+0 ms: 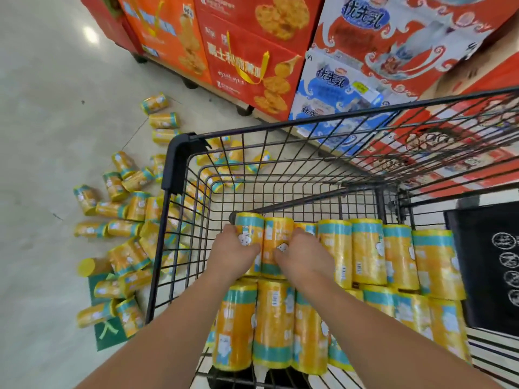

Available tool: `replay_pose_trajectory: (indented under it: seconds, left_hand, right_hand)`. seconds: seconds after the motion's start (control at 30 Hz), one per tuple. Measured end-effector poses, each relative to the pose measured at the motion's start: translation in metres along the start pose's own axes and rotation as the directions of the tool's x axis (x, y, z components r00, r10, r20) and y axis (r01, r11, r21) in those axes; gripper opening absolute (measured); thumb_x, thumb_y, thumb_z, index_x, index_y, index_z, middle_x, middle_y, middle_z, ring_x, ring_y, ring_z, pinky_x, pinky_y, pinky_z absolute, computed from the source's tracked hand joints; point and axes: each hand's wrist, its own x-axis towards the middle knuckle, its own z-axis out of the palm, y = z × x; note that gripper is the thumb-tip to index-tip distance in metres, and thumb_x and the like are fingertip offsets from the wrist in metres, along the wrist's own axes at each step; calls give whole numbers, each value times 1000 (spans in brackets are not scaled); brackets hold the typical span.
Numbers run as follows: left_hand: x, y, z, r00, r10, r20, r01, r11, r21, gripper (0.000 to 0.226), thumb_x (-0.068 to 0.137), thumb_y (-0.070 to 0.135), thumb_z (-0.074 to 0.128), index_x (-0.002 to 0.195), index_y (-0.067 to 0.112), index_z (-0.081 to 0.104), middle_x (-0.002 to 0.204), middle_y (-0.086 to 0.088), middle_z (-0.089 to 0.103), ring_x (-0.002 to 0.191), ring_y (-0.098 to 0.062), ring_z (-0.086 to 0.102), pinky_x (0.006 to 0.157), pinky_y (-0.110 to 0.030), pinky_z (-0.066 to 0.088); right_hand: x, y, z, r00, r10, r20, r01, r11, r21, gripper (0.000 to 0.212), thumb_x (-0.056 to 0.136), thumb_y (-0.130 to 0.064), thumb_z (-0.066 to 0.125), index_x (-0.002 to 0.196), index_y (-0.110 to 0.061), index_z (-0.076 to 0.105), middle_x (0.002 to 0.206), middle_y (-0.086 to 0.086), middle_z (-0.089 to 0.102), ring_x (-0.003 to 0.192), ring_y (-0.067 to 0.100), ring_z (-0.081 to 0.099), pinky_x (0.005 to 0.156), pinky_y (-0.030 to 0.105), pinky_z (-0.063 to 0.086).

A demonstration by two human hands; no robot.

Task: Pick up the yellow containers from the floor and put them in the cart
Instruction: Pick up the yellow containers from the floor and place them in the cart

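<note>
Both my arms reach into the black wire cart (pixel 179 153). My left hand (pixel 234 252) wraps a yellow container with teal bands (pixel 250 227) at the left end of the upper row. My right hand (pixel 302 252) grips the container beside it (pixel 276 234). Two rows of the same yellow containers (pixel 368 251) lie side by side in the basket. Several more containers (pixel 120 228) lie scattered on the pale floor left of the cart, some seen through its wire wall.
Stacked red, orange and blue gift boxes (pixel 252 63) on a low wheeled platform stand beyond the cart. A green floor sticker (pixel 108 332) lies under the nearest loose containers. A black panel with icons (pixel 494 265) sits at the cart's right end. Open floor (pixel 42 108) spreads left.
</note>
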Motion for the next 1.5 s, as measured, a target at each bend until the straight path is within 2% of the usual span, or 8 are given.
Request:
replay_pose_trajectory:
  seconds: [0.07,0.13,0.37,0.57,0.7,1.0,1.3,1.5]
  left_hand:
    - [-16,8,-11,997,62,-34,-63,998,-2,48,85,29,69,125,12,48,108,0,57,88,-16,55,66,-24,40]
    - [-37,19,-32,988,130,-87,-133,990,-37,52,84,32,69,128,14,49,115,-1,57,99,-19,58,78,-29,47]
    - [-127,49,-171,868,287,-405,-401,887,-231,33,79,28,73,108,26,56,94,9,61,89,-12,61,78,-26,49]
    - [-153,-22,-298,795,181,-578,-377,895,-238,38,79,28,74,112,20,57,97,2,60,89,-21,63,80,-36,53]
    - [-143,-122,-353,808,89,-583,-290,921,-261,43,80,32,72,116,17,57,102,-1,61,90,-23,62,82,-38,52]
    - [-78,-390,-365,894,-173,-412,51,956,-290,57,81,42,70,128,18,49,121,-6,55,107,-24,57,86,-35,47]
    - [78,-553,-189,906,-388,-167,315,884,-347,56,80,44,68,125,18,49,118,-7,55,110,-27,56,82,-38,47]
    - [190,-627,-73,865,-492,-98,438,837,-328,76,78,38,73,139,16,33,129,-15,44,121,-35,44,91,-45,43]
  right_hand:
    - [-10,-4,-17,997,-37,-63,37,999,2,37,89,-48,56,111,-18,55,107,0,65,97,25,65,66,31,43]
    - [-25,-14,-41,984,-104,-142,108,994,22,40,90,-49,55,119,-22,54,111,-2,64,100,24,64,70,32,47]
    - [-103,-110,-137,841,-396,-370,473,869,144,38,89,-45,58,122,-26,56,118,-5,59,102,18,62,80,40,53]
    - [-180,-234,-130,696,-600,-394,688,714,127,40,87,-42,62,122,-25,56,118,-6,60,106,15,59,85,39,51]
    - [-208,-312,-55,682,-664,-305,714,696,81,40,85,-38,65,121,-25,56,116,-3,59,106,17,59,85,37,51]
    - [-192,-387,183,930,-366,36,344,902,259,42,85,-40,68,119,-17,56,104,0,63,97,23,63,83,40,51]
    - [-27,-332,375,990,-16,138,-12,981,194,57,85,-42,68,131,-16,46,112,5,61,104,27,60,92,42,49]
    - [113,-287,504,957,242,159,-281,907,312,78,79,-39,72,141,-15,30,117,4,42,104,29,50,95,51,51]
